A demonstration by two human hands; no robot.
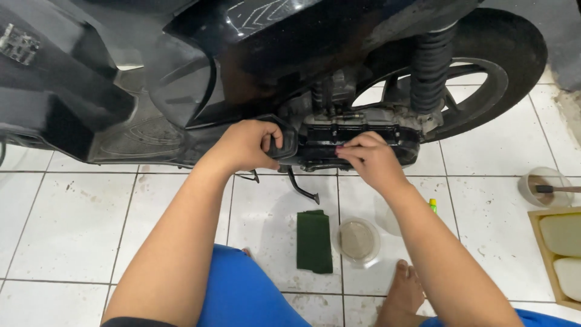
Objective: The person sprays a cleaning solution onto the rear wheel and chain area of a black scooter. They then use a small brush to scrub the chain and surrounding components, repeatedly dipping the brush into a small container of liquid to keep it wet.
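Near: green folded cloth [314,241] and clear round container [358,240] on white tiled floor [72,224]. Farther: left hand [245,145], fingers curled, grips black engine cover [357,140] at its front end under the scooter. Right hand [370,158], fingers pinched narrow, presses the cover's lower edge.

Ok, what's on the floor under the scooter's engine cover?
On the tiles below the engine cover lie a folded green cloth and a clear round container. The right hand and forearm hide a yellow-capped bottle.
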